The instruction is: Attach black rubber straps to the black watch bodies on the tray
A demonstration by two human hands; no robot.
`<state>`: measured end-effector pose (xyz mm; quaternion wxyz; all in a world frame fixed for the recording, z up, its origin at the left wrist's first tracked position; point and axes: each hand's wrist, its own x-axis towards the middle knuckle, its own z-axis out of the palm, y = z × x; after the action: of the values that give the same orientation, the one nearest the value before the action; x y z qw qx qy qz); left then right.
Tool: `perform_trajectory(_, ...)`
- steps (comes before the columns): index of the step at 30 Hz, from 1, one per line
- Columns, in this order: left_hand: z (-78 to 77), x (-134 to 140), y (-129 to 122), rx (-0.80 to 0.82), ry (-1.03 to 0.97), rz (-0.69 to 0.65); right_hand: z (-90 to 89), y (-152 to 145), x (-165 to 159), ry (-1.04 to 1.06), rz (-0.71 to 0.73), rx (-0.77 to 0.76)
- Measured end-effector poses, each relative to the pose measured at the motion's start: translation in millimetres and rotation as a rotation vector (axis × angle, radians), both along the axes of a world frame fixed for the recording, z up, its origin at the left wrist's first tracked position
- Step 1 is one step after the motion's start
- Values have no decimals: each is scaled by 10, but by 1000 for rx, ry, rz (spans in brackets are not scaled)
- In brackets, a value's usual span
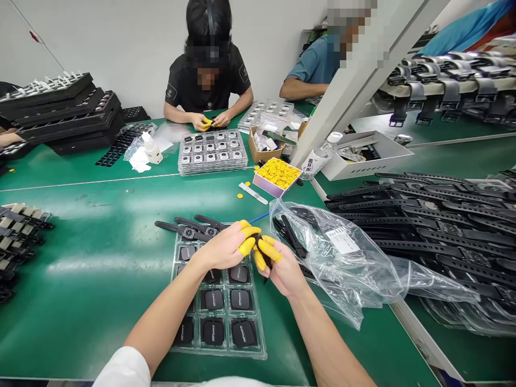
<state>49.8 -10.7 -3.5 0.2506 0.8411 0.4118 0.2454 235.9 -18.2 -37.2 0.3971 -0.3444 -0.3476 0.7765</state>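
Observation:
Yellow finger cots cover fingertips of both hands. My left hand [228, 247] and my right hand [282, 266] meet above the clear plastic tray [260, 344], both closed on a small black watch part [258, 242]. It looks like a watch with a strap, and a dark end pokes out below my right fingers; the rest is hidden. Square black watch faces [212, 299] sit in the tray's compartments. Across its far edge lie several black watches with straps [188, 232], just beyond my left wrist. Right of my right hand, a clear bag [342, 242] holds black straps [293, 236].
A box of yellow finger cots [278, 174] stands ahead, beside a grey strap [253, 193] and a water bottle [320, 156]. Piled strapped watches [435, 231] cover the right side. Opposite, a co-worker [207, 75] handles a dark piece behind stacked trays [213, 153]. A post [363, 70] slants up.

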Motion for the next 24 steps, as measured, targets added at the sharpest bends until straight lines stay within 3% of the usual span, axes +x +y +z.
perform_trajectory(5, -82, 28, 27, -135, -287, 131, 0, -1, 6, -22, -43, 67)
perform_trajectory(9, -122, 84, 88, -301, -753, 265, 9, 1, 58, -53, 162, -14)
perform_trajectory(12, -103, 34, 160, -378, -1085, 491, 33, 22, 98, -140, 286, -51)
perform_trajectory(14, -89, -21, 202, -332, -1203, 653, 42, 41, 101, -190, 274, -13)
perform_trajectory(16, -93, -53, 227, -311, -1218, 733, 37, 61, 84, -206, 175, 39)
perform_trajectory(24, -179, -18, 248, -313, -1105, 735, -11, 148, 107, -263, -475, 214)
